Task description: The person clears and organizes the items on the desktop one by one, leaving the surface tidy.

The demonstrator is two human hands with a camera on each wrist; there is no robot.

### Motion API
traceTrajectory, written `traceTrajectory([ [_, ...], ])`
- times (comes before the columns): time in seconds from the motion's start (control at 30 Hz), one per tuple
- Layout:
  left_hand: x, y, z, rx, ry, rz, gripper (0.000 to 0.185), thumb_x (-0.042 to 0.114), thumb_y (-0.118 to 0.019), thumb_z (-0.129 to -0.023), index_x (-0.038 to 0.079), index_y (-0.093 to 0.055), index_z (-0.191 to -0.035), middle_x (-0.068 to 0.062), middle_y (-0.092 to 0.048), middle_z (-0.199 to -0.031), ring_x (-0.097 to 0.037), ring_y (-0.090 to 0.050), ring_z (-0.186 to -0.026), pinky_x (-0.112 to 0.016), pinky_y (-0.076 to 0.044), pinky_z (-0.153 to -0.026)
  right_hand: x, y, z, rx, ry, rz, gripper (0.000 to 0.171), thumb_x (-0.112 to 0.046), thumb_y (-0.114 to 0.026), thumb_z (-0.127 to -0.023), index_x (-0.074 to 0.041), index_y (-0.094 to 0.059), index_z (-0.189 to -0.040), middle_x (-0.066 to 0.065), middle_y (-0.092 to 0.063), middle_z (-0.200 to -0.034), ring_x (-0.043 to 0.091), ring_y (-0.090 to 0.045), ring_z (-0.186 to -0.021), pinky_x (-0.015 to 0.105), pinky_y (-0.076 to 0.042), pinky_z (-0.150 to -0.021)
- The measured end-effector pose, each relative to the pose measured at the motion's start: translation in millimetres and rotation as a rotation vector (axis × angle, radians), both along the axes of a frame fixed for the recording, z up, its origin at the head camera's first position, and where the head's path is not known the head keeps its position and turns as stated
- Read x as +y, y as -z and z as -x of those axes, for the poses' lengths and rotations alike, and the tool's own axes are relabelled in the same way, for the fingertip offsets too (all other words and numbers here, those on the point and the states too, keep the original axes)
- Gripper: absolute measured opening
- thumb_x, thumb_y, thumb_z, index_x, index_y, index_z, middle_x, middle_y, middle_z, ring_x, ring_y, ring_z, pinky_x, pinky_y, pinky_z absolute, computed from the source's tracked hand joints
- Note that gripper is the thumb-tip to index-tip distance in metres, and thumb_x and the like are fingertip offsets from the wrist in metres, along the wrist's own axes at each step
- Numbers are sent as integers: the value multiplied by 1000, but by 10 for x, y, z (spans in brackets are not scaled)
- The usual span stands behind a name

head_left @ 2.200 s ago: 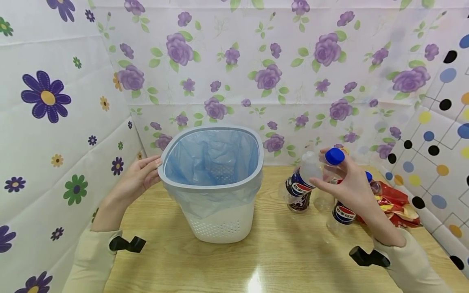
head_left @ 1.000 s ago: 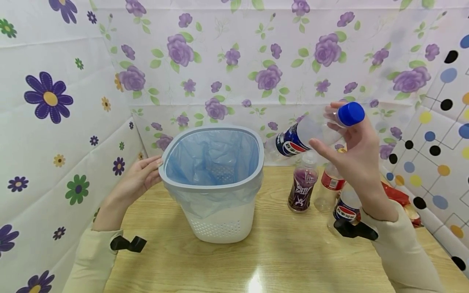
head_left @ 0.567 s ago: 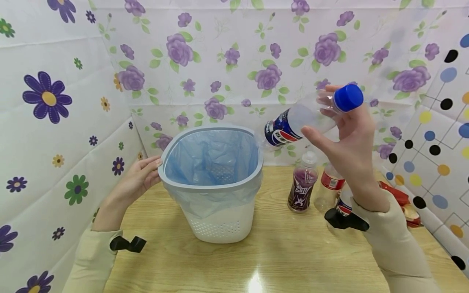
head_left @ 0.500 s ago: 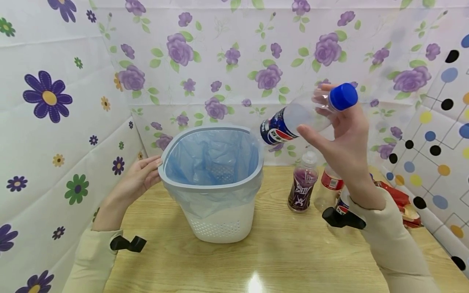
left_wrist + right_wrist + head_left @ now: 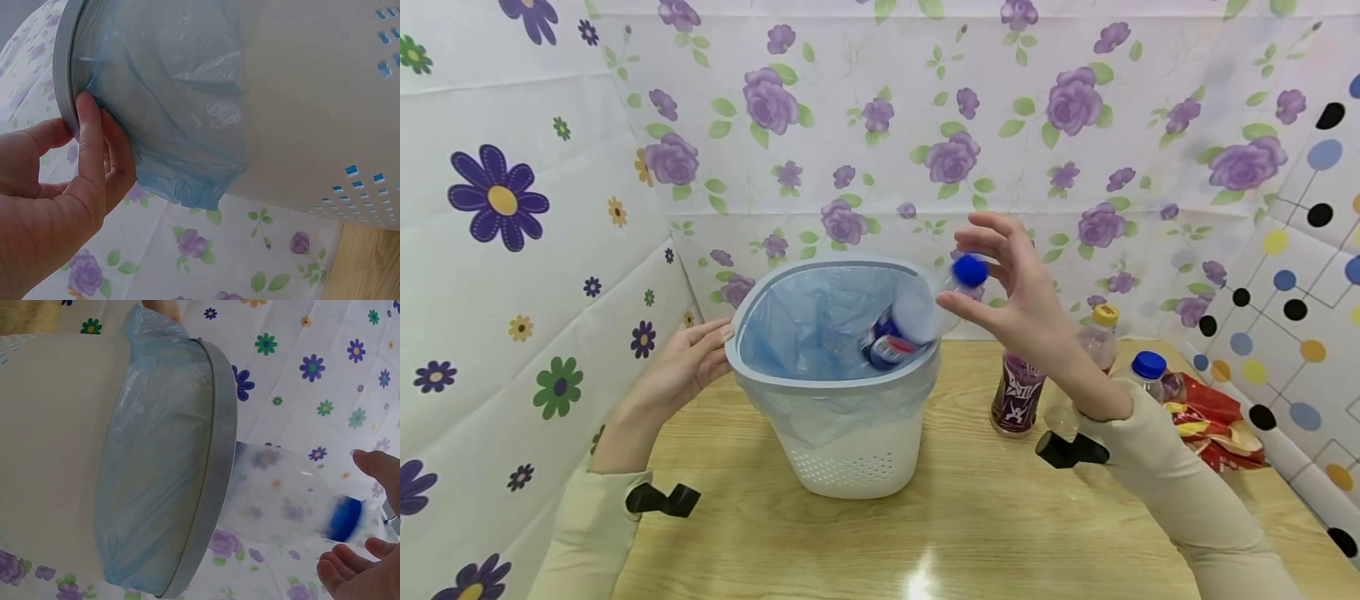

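Observation:
A white perforated bin (image 5: 857, 462) with a grey rim (image 5: 831, 385) and a blue liner stands on the wooden table (image 5: 925, 533). My left hand (image 5: 696, 354) rests against the rim's left side; in the left wrist view its thumb (image 5: 87, 137) lies on the rim (image 5: 62, 69). My right hand (image 5: 964, 265) hovers over the bin's right edge with fingers spread, holding nothing. A clear Pepsi bottle (image 5: 898, 329) with a blue cap (image 5: 972, 271) drops base first into the bin, blurred. In the right wrist view the bottle (image 5: 281, 500) passes the rim (image 5: 215, 475), just clear of my right hand (image 5: 362, 519).
Right of the bin stand a purple-label bottle (image 5: 1018, 392), a yellow-capped bottle (image 5: 1101, 333) and a blue-capped bottle (image 5: 1150, 371). A red snack bag (image 5: 1213, 417) lies by the right wall. Flowered cloth walls close in the table on three sides.
My right hand carried the Pepsi bottle left from beside the other bottles to above the bin and let it go; the bottle now falls in. The left hand has stayed on the rim.

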State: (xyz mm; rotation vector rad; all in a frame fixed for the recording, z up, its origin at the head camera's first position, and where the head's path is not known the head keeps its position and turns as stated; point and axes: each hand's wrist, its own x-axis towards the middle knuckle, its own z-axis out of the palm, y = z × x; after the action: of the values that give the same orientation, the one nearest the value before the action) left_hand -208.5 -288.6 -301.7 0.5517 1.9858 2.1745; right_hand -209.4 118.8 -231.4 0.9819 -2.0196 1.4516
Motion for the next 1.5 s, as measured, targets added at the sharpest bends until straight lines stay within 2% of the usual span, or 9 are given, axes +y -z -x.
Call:
traceTrajectory([
  [0.27, 12, -2, -8, 3, -2, -3, 63, 15, -42, -104, -21, -8, -144, 8, -63, -122, -5, -66, -106, -16, -55, -88, 114, 63, 36, -33, 26, -49, 63, 1, -71, -84, -2, -40, -140, 7, -50, -134, 15, -50, -124, 23, -48, -101],
  [0.5, 7, 9, 9, 10, 0, 2, 62, 15, -41, -105, -21, -9, -144, 7, -63, -122, -5, -65, -107, -17, -55, -88, 317, 171, 90, -118, 66, -60, 48, -8, -62, -94, -7, -43, -138, 6, -50, -134, 12, -50, -123, 24, -48, -101],
  [0.8, 11, 10, 12, 3, 1, 0, 61, 15, -41, -105, -20, -11, -145, 6, -64, -122, -6, -66, -107, -17, -55, -88, 535, 301, 155, -155, 166, -126, 42, -13, -59, -97, -4, -45, -136, 11, -50, -135, 2, -49, -117, 12, -46, -95],
  [0.9, 10, 10, 7, 9, 4, 5, 61, 15, -41, -105, -20, -11, -145, 6, -63, -123, -6, -66, -107, -17, -55, -88, 581, 342, 177, -187, 191, -134, 42, -13, -58, -97, -3, -44, -136, 11, -50, -136, 7, -49, -118, 21, -47, -99],
  [1.07, 14, 20, 12, 10, 2, 8, 60, 15, -41, -105, -20, -13, -145, 6, -62, -124, -6, -66, -108, -18, -54, -89, 671, 463, 244, -248, 241, -175, 45, -15, -56, -98, -1, -42, -139, 19, -48, -137, 32, -48, -124, 52, -42, -106],
  [1.2, 12, 31, 21, 8, 2, 9, 60, 15, -41, -105, -19, -13, -145, 6, -62, -124, -6, -66, -108, -18, -54, -90, 745, 600, 307, -301, 300, -222, 46, -19, -56, -99, -1, -41, -138, 21, -48, -136, 38, -45, -127, 56, -39, -108],
  [1.33, 6, 32, 23, 12, 3, 7, 58, 15, -41, -105, -18, -16, -146, 6, -63, -123, -6, -66, -107, -17, -55, -88, 800, 716, 363, -316, 349, -256, 48, -17, -57, -97, 3, -40, -138, 24, -46, -137, 40, -44, -128, 56, -38, -109],
  [1.5, 0, 25, 24, 13, -4, 15, 59, 15, -40, -105, -19, -13, -146, 7, -62, -123, -6, -66, -106, -16, -55, -87, 870, 870, 437, -369, 383, -286, 64, -17, -60, -95, 6, -28, -145, 31, -38, -141, 45, -38, -131, 58, -36, -110],
])
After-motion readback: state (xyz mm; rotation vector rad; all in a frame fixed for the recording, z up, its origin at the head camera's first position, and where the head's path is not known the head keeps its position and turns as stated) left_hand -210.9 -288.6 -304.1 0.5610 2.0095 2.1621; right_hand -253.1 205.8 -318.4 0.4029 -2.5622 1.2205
